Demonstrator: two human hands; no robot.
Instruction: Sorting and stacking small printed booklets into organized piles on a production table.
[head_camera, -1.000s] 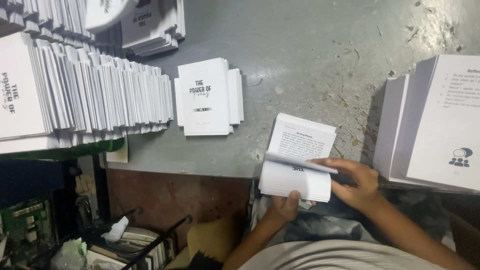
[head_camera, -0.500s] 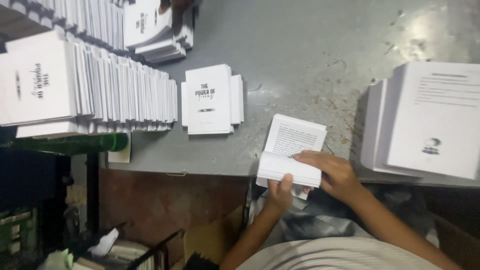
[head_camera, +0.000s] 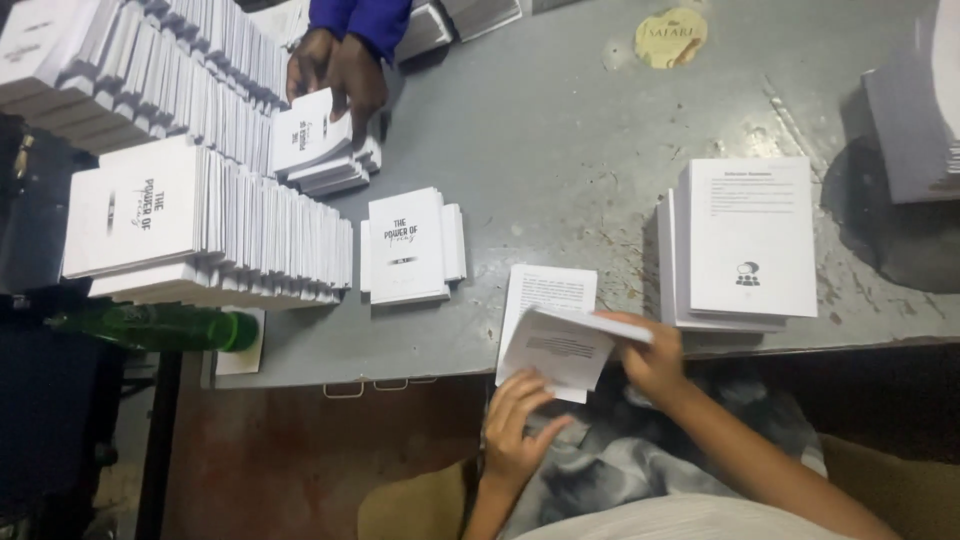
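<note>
— What did the hands have?

— The right hand (head_camera: 655, 360) pinched a folded white leaflet (head_camera: 560, 345) at the worktop's (head_camera: 560, 130) near edge, fingers closed on the upper sheet. The left hand (head_camera: 515, 430) sat just below it, fingers spread loosely, holding nothing.

— And the printed stock?

— A small white booklet pile (head_camera: 410, 245) lay just left of the leaflet, a taller white sheet stack (head_camera: 745, 240) right. Long rows of booklets (head_camera: 210, 225) filled the left. Across the worktop, a blue-sleeved co-worker's hands (head_camera: 335, 70) gripped another booklet. A round yellow sticker (head_camera: 670, 38) lay farther off.
</note>
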